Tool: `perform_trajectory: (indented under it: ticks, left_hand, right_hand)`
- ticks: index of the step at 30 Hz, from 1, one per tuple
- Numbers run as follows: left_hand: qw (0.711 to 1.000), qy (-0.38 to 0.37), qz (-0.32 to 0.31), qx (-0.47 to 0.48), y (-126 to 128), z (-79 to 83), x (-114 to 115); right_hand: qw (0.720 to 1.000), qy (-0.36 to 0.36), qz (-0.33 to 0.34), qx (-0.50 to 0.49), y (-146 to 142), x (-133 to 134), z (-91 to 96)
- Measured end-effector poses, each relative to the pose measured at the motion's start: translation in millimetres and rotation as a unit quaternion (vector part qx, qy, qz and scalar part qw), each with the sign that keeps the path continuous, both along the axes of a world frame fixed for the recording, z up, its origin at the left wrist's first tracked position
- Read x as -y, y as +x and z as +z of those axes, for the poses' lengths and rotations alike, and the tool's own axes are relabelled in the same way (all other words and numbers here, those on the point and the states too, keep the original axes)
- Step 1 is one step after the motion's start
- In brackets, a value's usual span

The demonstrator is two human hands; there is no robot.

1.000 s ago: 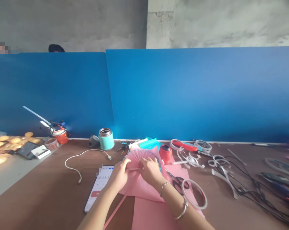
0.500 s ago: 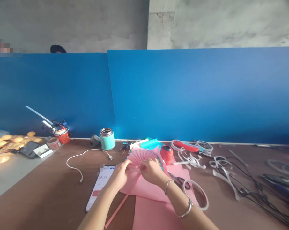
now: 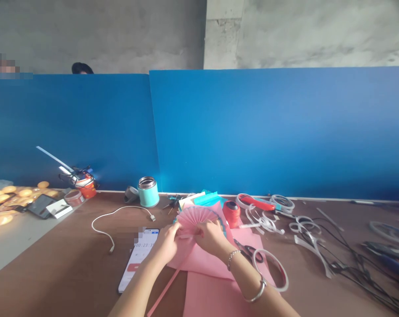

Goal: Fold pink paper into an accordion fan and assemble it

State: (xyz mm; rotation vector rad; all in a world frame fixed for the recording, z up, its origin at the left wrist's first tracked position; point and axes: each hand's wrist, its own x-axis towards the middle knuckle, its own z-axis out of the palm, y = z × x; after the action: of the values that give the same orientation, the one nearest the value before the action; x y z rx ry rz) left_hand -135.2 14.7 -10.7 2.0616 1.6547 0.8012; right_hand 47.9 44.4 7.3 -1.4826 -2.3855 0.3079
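A pink pleated paper fan (image 3: 197,216) is spread open above a pink paper sheet (image 3: 209,290) on the brown table (image 3: 67,264). My left hand (image 3: 167,241) pinches the fan's left lower edge with closed fingers. My right hand (image 3: 211,235) grips the fan's base from the right, fingers curled on the folds. Both wrists rest over the pink sheet; the right one wears two bracelets.
A phone (image 3: 137,259) showing a timer lies left of my hands, beside a white cable (image 3: 110,218). Scissors (image 3: 247,251), a tape ring (image 3: 274,268), a red spool (image 3: 231,212) and a teal jar (image 3: 148,191) stand around. White strips and black wires spread to the right. Blue panels (image 3: 252,132) wall the back.
My hands have shifted slightly while working the fan's base; the fan stays spread. The view has moved a little.
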Motion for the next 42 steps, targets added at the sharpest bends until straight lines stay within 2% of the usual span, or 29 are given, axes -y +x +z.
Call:
perform_trajectory:
  ticks: [3,8,15,27,33,42]
  left_hand:
    - [0.999,0.000,0.008,-0.036,2,2.5,3]
    - [0.994,0.043,0.015,-0.095,13,5.8,4]
    - [0.985,0.065,0.029,-0.160,22,-5.0,-4]
    - [0.988,0.058,0.028,-0.141,20,-6.6,-6]
    - [0.988,0.056,0.019,-0.141,20,-2.7,-4]
    - [0.990,0.066,0.008,-0.121,19,3.2,-2]
  right_hand:
    - [1.000,-0.001,0.004,0.002,0,0,-1.1]
    - [1.000,0.001,0.008,0.008,-1,1,-2.5]
    - [0.999,0.035,0.017,0.021,-2,-1,-5.0]
    - [0.995,0.093,0.029,0.024,-2,-1,-10.7]
    - [0.996,0.072,0.039,0.045,-1,1,-4.6]
    - [0.999,0.024,-0.003,0.030,-1,-3,-3.0]
